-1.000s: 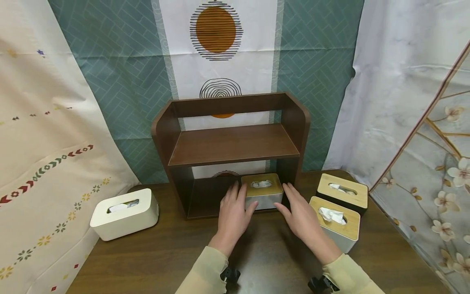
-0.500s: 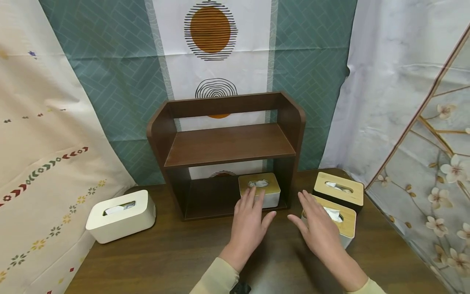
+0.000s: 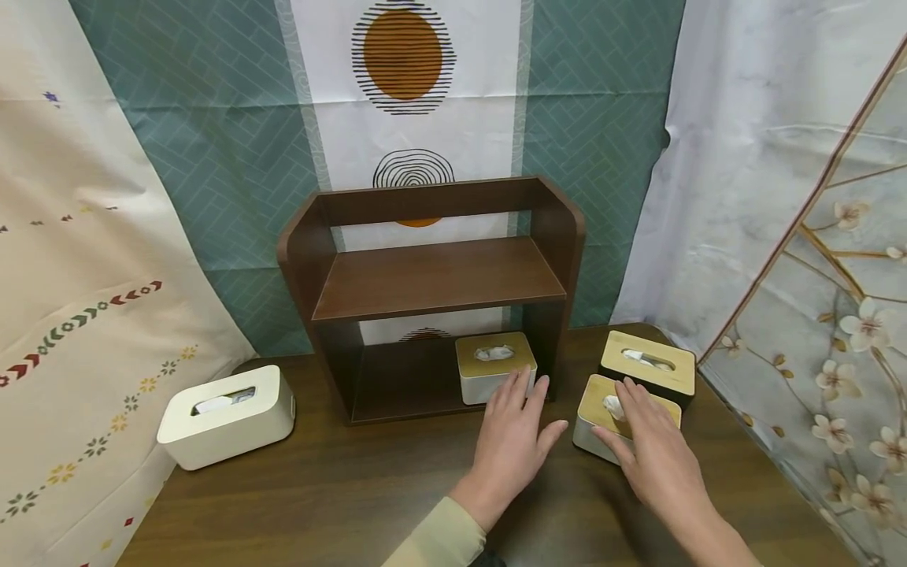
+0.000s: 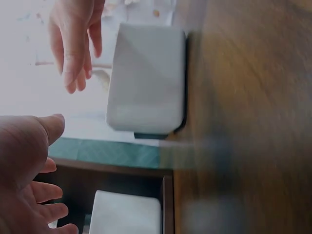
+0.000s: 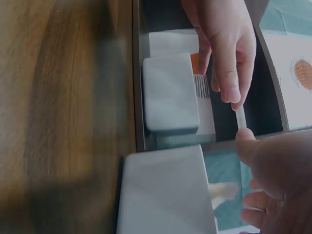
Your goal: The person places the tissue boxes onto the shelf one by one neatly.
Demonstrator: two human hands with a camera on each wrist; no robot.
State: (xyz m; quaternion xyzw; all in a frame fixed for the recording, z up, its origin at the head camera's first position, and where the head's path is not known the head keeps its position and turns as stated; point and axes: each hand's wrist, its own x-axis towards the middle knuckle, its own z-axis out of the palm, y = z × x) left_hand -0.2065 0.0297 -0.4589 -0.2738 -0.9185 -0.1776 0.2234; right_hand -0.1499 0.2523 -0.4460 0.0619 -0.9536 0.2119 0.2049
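Note:
A tissue box with a wooden lid and pale sides (image 3: 473,365) sits at the right end of the lower shelf of a brown two-tier rack (image 3: 439,276). My left hand (image 3: 506,449) is just in front of that box, fingers extended, holding nothing. Over a second, similar tissue box (image 3: 594,400) on the table hovers my right hand (image 3: 659,465), its fingers loosely extended and thumb spread. The left wrist view shows a gap between the right hand and this box (image 4: 146,78). White tissue pokes from the slot, partly hidden by the fingers.
Behind the second box stands a black-sided tissue box with a wooden lid (image 3: 652,358). An all-cream tissue box (image 3: 227,429) stands left of the rack on the brown table (image 3: 340,488). Patterned cloth hangs at the back and sides.
Both hands have left the box on the lower shelf and moved right. My right hand now hovers over the second box; the left trails behind. The view has shifted slightly.

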